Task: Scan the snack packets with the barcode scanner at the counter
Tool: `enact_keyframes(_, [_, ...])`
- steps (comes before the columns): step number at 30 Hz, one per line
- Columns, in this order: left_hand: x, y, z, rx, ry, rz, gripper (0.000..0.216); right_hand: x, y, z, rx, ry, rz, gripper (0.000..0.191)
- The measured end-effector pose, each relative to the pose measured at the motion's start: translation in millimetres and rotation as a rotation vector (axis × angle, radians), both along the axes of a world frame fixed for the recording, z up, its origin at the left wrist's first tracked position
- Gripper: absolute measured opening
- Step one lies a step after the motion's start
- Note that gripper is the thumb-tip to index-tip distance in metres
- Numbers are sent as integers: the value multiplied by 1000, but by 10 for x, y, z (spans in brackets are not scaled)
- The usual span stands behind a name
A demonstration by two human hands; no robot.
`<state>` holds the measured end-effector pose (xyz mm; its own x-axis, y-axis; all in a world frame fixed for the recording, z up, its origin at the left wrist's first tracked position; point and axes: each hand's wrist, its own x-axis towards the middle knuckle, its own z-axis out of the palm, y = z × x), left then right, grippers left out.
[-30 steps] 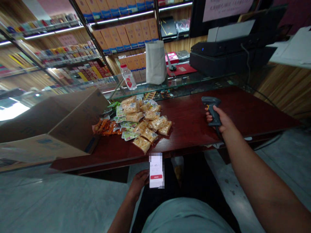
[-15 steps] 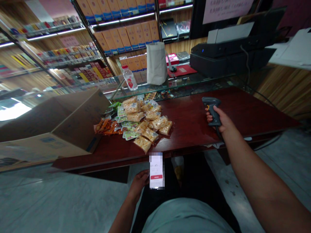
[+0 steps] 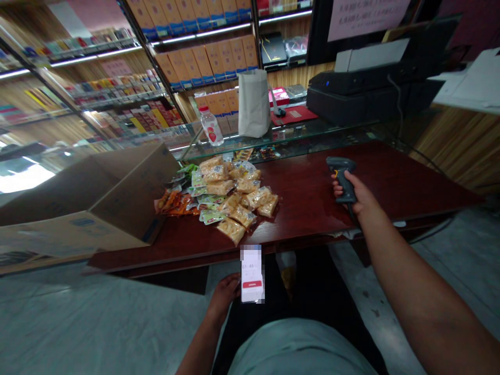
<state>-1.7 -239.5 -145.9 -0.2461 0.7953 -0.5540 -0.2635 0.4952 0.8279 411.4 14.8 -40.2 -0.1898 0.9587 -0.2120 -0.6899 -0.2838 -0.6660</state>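
Observation:
My right hand (image 3: 354,194) is closed around the grip of a dark grey barcode scanner (image 3: 344,179), held above the right part of the dark red wooden table (image 3: 300,192). Down by my lap, my left hand (image 3: 226,292) holds a smartphone (image 3: 252,273) by its left edge; the screen is lit and partly pixelated. Between the hands and farther back lies a heap of clear-wrapped pale snack packs (image 3: 236,216). Green pouches (image 3: 211,216) and orange packets (image 3: 177,203) lie along its left side.
An open cardboard box (image 3: 121,192) stands at the left end of the table. Behind, a glass counter (image 3: 297,140) bears a red-capped bottle (image 3: 211,127), a white paper bag (image 3: 253,104) and a black printer-like machine (image 3: 351,94). Shelves of boxed goods (image 3: 207,60) rise at the back.
The view has shifted very slightly, so the background sits a little farther right and lower. Both hands keep their hold on the scanner and the smartphone.

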Motion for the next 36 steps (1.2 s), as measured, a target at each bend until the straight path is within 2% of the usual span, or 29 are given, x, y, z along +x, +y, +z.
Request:
enact_keyframes(13, [0, 10, 10, -21, -4, -2, 32, -33, -29, 58, 4, -39, -15, 25])
enact_keyframes(36, [1, 18, -3, -67, 29, 13, 20, -46, -31, 92, 18, -81, -18, 20])
